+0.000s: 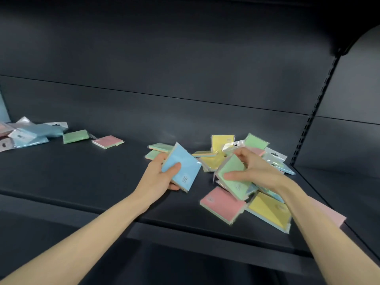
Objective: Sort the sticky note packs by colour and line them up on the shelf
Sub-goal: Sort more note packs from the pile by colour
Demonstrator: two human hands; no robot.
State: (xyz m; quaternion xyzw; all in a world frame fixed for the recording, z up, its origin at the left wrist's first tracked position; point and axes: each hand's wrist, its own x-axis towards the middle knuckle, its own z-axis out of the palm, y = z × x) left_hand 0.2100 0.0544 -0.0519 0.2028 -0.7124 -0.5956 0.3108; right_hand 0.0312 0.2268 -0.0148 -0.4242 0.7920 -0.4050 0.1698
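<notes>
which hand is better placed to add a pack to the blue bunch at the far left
Left, probably. The left hand grips a blue pack and is nearer the blue bunch; the right hand holds a green pack over the mixed pile at the right.

1. No words or numbers here can be read.
2. The blue pack [181, 169] has a few tiny lines of print near its low corner. They are too small to read.
3. The green pack [232, 171], the pink pack [222, 204] and the big yellow pack [269, 210] each have one small blurry mark.
4. The yellow pack at the back [223, 140] has tiny lines too, but they cannot be read.
</notes>
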